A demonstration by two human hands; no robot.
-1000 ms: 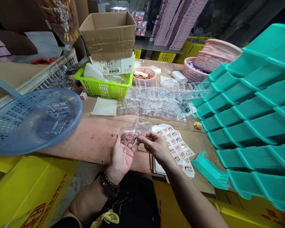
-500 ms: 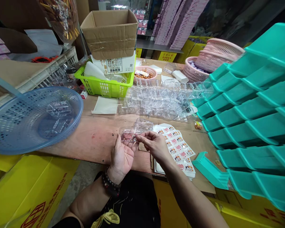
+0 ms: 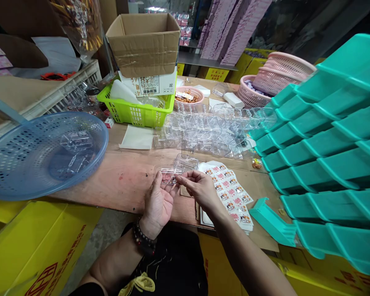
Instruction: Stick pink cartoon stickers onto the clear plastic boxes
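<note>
A small clear plastic box [image 3: 170, 170] is held at the table's front, its hinged lid [image 3: 187, 161] folded open to the right. My left hand [image 3: 158, 203] grips it from the near side, thumb at its left edge and fingers beneath. A pink and red printed sticker [image 3: 167, 178] shows on the box. My right hand [image 3: 202, 191] has its thumb and forefinger pinched at the sticker's right end; the fingertips hide that corner. Close to my right wrist lies a stack of sticker sheets [image 3: 226, 191] printed with cartoon cats and pink lettering.
Several clear boxes [image 3: 200, 129] lie across the table behind my hands. A blue colander [image 3: 100, 154] stands left, holding a few more boxes. Stacked teal bins [image 3: 320, 154] rise on the right, near a loose teal piece [image 3: 273, 222]. Behind is a green basket [image 3: 132, 117] under a cardboard carton [image 3: 142, 53].
My hands stay almost in the same place. The pink sticker seems to lie a little flatter and straighter on the box, with my right fingertips still at its right end.
</note>
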